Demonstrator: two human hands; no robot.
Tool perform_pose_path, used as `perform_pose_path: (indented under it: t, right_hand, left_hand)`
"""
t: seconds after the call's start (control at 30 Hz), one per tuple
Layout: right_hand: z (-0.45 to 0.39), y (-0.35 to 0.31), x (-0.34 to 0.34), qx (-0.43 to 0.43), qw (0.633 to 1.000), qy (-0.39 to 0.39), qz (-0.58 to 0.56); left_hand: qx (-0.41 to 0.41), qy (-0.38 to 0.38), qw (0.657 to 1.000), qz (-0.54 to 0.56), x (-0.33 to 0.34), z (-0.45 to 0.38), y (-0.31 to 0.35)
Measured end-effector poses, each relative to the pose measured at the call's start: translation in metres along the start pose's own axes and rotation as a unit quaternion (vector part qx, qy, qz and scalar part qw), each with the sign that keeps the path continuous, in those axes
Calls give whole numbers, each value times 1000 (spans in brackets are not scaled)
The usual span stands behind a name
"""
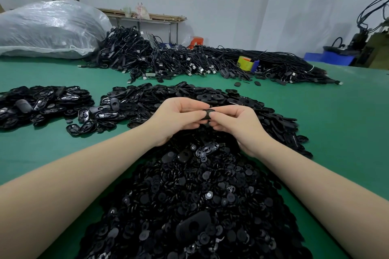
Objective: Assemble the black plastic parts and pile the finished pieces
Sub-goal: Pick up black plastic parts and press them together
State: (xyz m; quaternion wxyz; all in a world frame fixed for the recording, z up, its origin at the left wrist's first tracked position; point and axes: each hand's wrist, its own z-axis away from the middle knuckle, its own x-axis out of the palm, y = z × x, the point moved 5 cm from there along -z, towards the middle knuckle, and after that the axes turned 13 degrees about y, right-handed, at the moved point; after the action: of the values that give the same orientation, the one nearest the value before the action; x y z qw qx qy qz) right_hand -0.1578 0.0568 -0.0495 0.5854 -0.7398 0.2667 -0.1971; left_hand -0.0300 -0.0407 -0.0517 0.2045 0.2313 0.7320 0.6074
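We pinch one black part [207, 116] between left hand [179, 115] and right hand [235, 124], above the loose-parts heap [200, 195]. Uneven thumb pressure could misseat it, or drop it unrecoverably into the heap.

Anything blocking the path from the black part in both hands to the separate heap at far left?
Nothing visible. Left hand and right hand pinch the small black plastic part; bare green table lies between it and the left heap of oval black pieces.
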Motion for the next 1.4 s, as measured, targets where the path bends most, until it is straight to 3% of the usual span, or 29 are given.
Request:
perform_pose_path:
  t: [1.4]
  right_hand:
    - [0,-1,-1,-1,1000,-8,7]
  left_hand:
    - [-30,-15,999,-1,3,1,0]
